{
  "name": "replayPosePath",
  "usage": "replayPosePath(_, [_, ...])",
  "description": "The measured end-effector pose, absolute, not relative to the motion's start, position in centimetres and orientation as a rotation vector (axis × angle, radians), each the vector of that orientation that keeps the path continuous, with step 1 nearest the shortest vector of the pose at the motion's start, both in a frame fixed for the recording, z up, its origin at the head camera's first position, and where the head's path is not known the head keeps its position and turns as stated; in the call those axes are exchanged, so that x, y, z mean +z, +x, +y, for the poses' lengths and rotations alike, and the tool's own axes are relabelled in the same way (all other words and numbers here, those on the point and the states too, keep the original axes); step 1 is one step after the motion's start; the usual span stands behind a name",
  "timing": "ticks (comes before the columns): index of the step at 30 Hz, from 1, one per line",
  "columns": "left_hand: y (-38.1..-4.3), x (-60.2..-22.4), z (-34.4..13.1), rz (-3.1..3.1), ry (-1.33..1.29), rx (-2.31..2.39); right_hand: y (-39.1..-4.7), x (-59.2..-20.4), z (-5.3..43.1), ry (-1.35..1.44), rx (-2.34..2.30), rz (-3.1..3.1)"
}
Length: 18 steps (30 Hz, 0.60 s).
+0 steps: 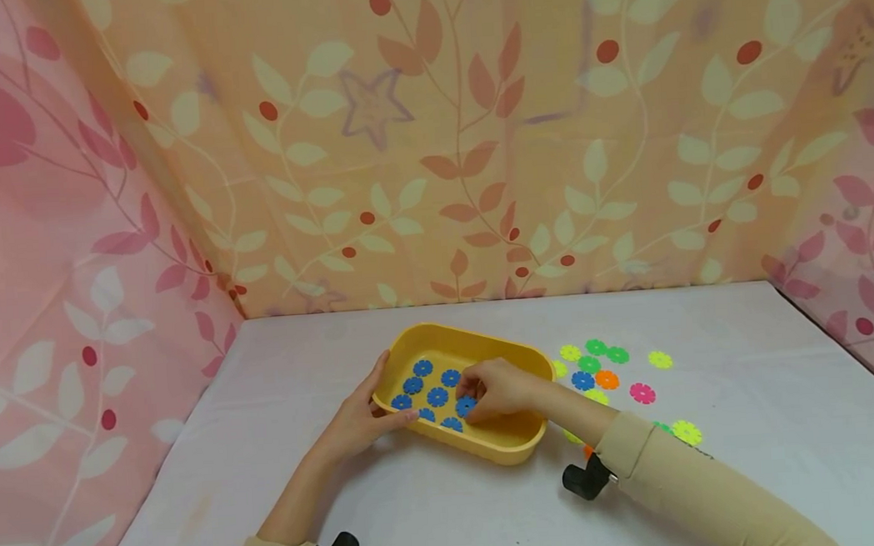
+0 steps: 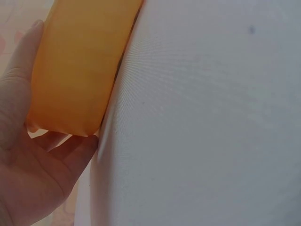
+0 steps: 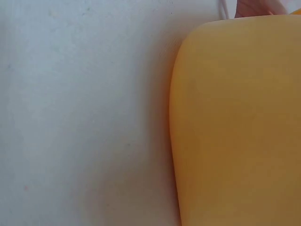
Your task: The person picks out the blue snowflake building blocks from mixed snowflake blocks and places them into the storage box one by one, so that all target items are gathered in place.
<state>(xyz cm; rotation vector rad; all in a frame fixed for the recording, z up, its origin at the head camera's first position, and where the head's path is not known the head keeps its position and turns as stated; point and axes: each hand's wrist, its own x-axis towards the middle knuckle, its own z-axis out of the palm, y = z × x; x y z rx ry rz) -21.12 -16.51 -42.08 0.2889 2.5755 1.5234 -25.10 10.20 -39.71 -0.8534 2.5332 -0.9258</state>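
Observation:
A yellow plastic tray (image 1: 523, 452) sits on the table, several blue notched discs (image 1: 437, 396) spread flat over the left part of its floor. My left hand (image 1: 358, 414) grips the tray's left end, thumb over the near rim. In the left wrist view the fingers of the left hand (image 2: 47, 165) curl round the tray's end wall (image 2: 80, 70). Reaching in over the right side, my right hand (image 1: 500, 388) pinches a blue disc (image 1: 465, 406) low inside the tray. The right wrist view has the tray's outer wall (image 3: 240, 122) close up and hides the right fingers.
Right of the tray lie loose notched discs: several yellow and green ones, a pink disc (image 1: 643, 393), an orange disc (image 1: 606, 379) and a blue disc (image 1: 582, 380). The right forearm passes over some. A white cloth (image 1: 452, 514) covers the table; patterned curtains (image 1: 429, 140) hang behind.

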Motion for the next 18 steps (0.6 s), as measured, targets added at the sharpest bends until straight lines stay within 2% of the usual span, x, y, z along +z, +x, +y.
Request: replayPosePath(18, [-20.98,-42.01,-16.47,2.574,0.292,1.521,-25.07,-39.67,10.31,-0.835,-0.955,2.529])
